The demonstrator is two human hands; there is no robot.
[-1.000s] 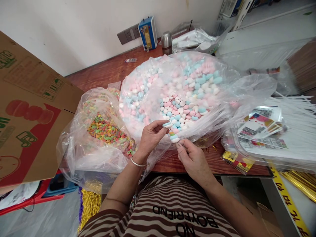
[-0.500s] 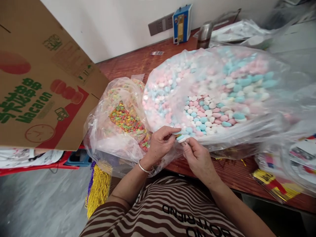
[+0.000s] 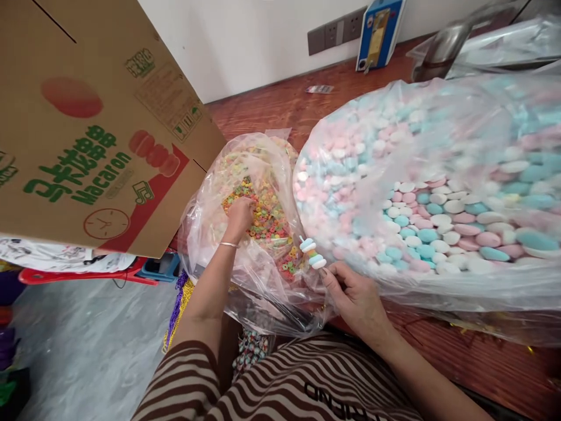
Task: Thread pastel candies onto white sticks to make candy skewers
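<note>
My right hand [image 3: 357, 295] pinches the lower end of a candy skewer [image 3: 312, 253] between thumb and fingers. Light blue and white rounded pieces are threaded on it, with a small yellow-green bit between them, and a thin white tip sticks out at the top. My left hand [image 3: 241, 216] reaches into the clear bag of small coloured rings [image 3: 269, 219], its fingers bunched together among them; anything they pinch is hidden. Just right of the skewer lies a large clear bag of pink, blue and white oval candies [image 3: 442, 219], its mouth open.
A tall cardboard box [image 3: 109, 128] printed "Macaron" stands at the left. Behind the bags are a blue device [image 3: 379, 35], a wall socket strip [image 3: 337, 32] and a metal cup [image 3: 445, 47]. The reddish wooden table [image 3: 272, 105] runs along the wall.
My left hand has left the skewer and moved left into the bag of rings. My right hand keeps hold of the skewer, now tilted upright. The view has shifted left.
</note>
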